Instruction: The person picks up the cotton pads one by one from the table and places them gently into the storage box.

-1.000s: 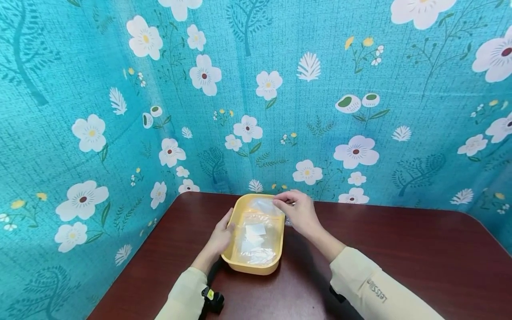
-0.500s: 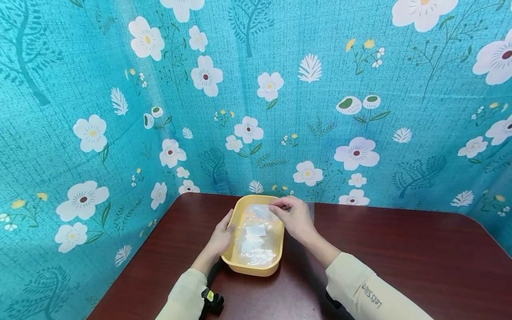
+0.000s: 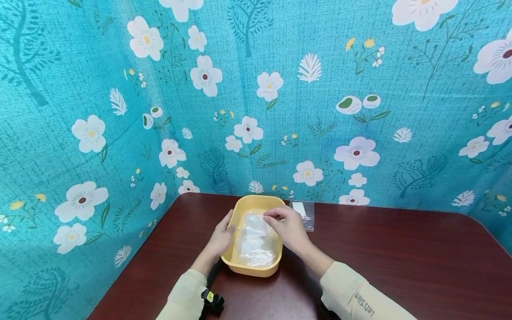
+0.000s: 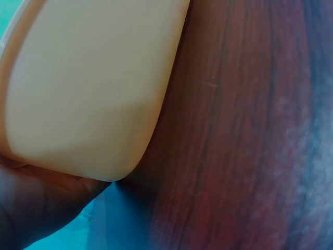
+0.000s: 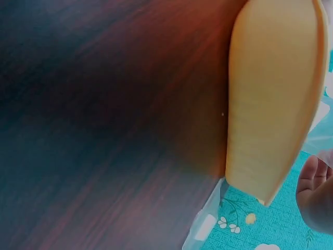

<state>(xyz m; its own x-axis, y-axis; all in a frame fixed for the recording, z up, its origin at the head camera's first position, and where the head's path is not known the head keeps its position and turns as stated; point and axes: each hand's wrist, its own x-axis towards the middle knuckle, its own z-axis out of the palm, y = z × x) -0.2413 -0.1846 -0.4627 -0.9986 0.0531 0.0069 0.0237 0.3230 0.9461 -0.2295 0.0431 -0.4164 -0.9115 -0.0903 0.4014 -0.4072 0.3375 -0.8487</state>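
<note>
My left hand (image 3: 221, 236) grips the left rim of a yellow plastic basin (image 3: 251, 270), thumb over the edge. In the left wrist view the hand (image 4: 44, 208) is seen under the end of the basin's outer wall (image 4: 88, 94). Inside lie clear plastic bags (image 3: 258, 257) with white labels or papers, overlapping one another. My right hand (image 3: 291, 226) is over the basin's right rim, thumb and index finger pinching the upper edge of a clear bag (image 3: 255, 218). The right wrist view catches this hand (image 5: 316, 195) beyond the basin's side, mostly cut off.
Another clear bag (image 3: 309, 222) with a white label lies on the table behind my right hand. The dark red-brown table (image 3: 384, 253) extends to the right. A blue floral curtain (image 3: 240, 98) hangs close along its back and left edges.
My right hand has come left and nearer from the basin's far right corner, drawing the bag's upper edge with it. The bag on the table shows more now. The left hand stays put.
</note>
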